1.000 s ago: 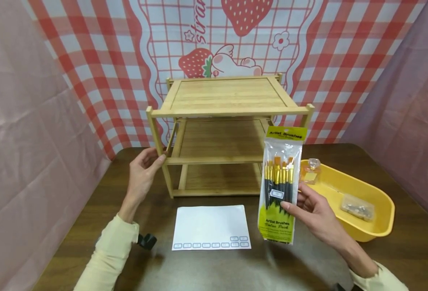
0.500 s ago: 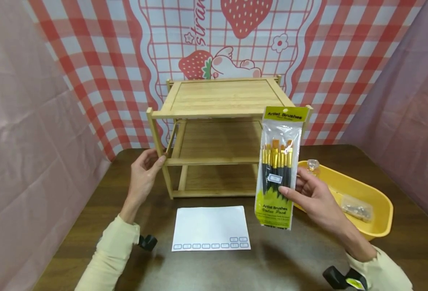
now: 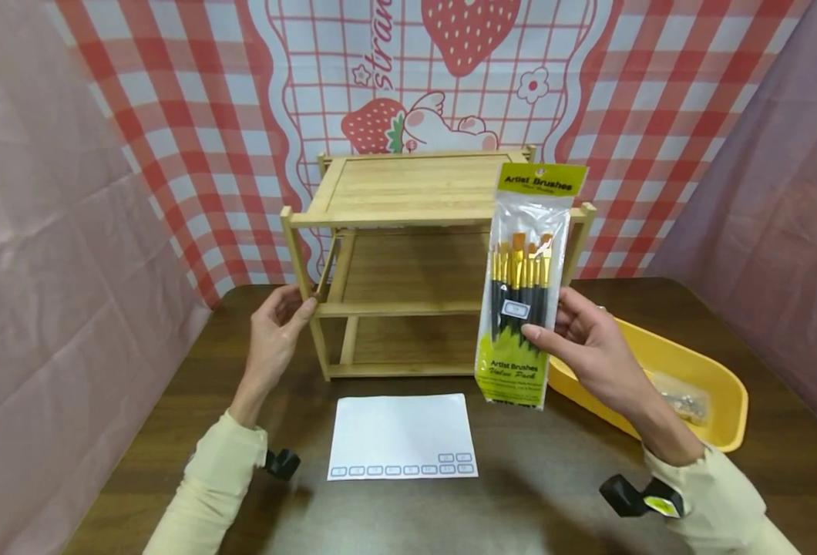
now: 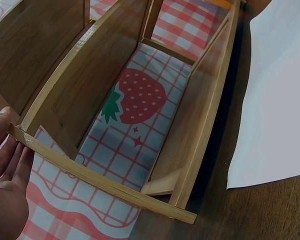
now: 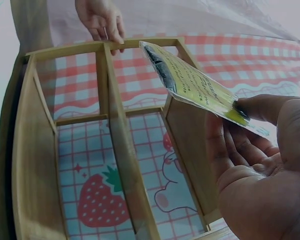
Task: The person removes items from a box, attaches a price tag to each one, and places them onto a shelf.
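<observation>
A pack of artist brushes (image 3: 514, 308), clear plastic with a yellow-green header and base, stands nearly upright in front of the rack's right side. My right hand (image 3: 599, 351) pinches its right edge, thumb in front and fingers behind. On the pack is a small white label. My left hand (image 3: 277, 327) grips the front left post of a three-tier wooden rack (image 3: 422, 189) at the middle tier. In the left wrist view, that hand's thumb and fingers lie around the post (image 4: 85, 172). The right wrist view shows the pack (image 5: 195, 82) nearly edge-on.
A white sheet (image 3: 401, 428) with small printed labels lies before the rack on the dark wooden table (image 3: 519, 501). To the right, a yellow basin (image 3: 731, 401) holds a small clear box (image 3: 686, 401), partly behind my right arm. A checked cloth (image 3: 193, 139) hangs behind.
My right hand has raised the pack of brushes and moved it slightly left, across the rack's right side. The left hand stays on the post.
</observation>
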A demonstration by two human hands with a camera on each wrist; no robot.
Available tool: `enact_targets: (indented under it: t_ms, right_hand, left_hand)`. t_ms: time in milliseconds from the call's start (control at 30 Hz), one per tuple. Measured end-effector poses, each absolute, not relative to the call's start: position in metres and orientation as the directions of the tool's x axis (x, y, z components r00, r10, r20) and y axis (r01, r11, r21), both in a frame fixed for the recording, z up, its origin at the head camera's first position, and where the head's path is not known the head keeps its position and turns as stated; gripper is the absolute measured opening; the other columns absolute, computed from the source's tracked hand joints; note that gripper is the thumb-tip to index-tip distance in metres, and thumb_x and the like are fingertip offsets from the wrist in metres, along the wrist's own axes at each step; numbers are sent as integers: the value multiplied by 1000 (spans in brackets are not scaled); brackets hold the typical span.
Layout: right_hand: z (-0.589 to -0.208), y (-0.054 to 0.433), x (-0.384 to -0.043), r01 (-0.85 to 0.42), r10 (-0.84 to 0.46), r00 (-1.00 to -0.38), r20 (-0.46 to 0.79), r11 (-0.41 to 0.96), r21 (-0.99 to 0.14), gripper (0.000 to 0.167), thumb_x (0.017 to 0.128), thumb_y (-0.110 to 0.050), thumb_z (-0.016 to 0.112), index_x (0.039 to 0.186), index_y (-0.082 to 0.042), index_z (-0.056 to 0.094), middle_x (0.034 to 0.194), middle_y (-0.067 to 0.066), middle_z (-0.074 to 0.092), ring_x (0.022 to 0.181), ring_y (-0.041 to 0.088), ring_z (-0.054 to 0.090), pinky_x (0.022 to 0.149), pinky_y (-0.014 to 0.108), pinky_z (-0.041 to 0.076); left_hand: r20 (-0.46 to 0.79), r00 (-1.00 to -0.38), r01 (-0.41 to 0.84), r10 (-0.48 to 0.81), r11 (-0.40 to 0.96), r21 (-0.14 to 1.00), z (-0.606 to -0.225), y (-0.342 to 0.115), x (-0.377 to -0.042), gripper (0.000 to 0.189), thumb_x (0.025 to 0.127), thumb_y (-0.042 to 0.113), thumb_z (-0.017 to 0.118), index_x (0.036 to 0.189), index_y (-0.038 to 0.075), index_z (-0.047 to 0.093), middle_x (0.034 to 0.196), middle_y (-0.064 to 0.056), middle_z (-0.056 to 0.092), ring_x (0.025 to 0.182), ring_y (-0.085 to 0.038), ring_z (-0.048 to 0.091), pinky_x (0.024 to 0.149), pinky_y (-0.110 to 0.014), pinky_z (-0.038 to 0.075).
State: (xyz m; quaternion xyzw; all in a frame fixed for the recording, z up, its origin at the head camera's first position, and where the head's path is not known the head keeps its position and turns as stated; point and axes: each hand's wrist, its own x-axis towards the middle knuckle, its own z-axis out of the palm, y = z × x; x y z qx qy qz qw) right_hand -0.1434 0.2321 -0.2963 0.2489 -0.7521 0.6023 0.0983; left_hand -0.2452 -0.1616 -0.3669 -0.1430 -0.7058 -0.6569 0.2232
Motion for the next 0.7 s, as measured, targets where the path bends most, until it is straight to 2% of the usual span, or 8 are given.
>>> enact_targets:
  t_ms: [467,700]
  right_hand:
    - [-270,226,-163,-528,-236,-842,486,166,-833,40,101,1,62,139,4,52,122,-2,72,102,16,71,85,29,60]
    - [-258,220,-170,-552,-245,-821,515,116,-826,37,100,3,62,136,5,53,121,2,73,104,17,71,85,31,60]
  left_hand:
    - [503,-859,494,-91,109,863,-368,-161,-245,28,98,-2,67,124,-13,61,116,-31,66,97,-9,64,90,-22,51]
    - [507,-857,497,-92,113,860,-368,-161,-245,29,98,-1,68,124,-12,61,116,-31,66,98,-9,64,91,-24,50]
